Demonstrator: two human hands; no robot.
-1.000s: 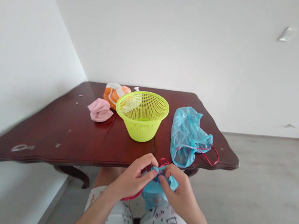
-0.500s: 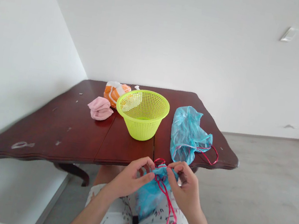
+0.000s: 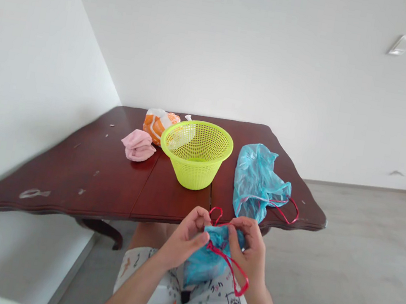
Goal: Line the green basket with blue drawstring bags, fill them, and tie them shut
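Over my lap, a blue plastic drawstring bag (image 3: 204,265) hangs gathered at its neck. My left hand (image 3: 186,237) pinches the bag's left rim between thumb and fingers. On the other side, my right hand (image 3: 248,249) grips the right rim, thumb against fingertips. A red drawstring (image 3: 235,275) trails down in front of the bag, and a small loop of it rises between my hands. Just beyond my right hand, a second blue bag (image 3: 256,176) with a red cord lies crumpled on the table.
A yellow-green perforated basket (image 3: 194,173) stands mid-table (image 3: 105,183). To its left lie a folded pink cloth (image 3: 138,146) and an orange-and-white plastic bag (image 3: 155,125). White walls rise behind and at left; the table's wavy front edge is just ahead of my lap.
My hands have lifted the bag's neck slightly, and the red cord's hanging end has swung up and to the right. The things on the table keep their places.
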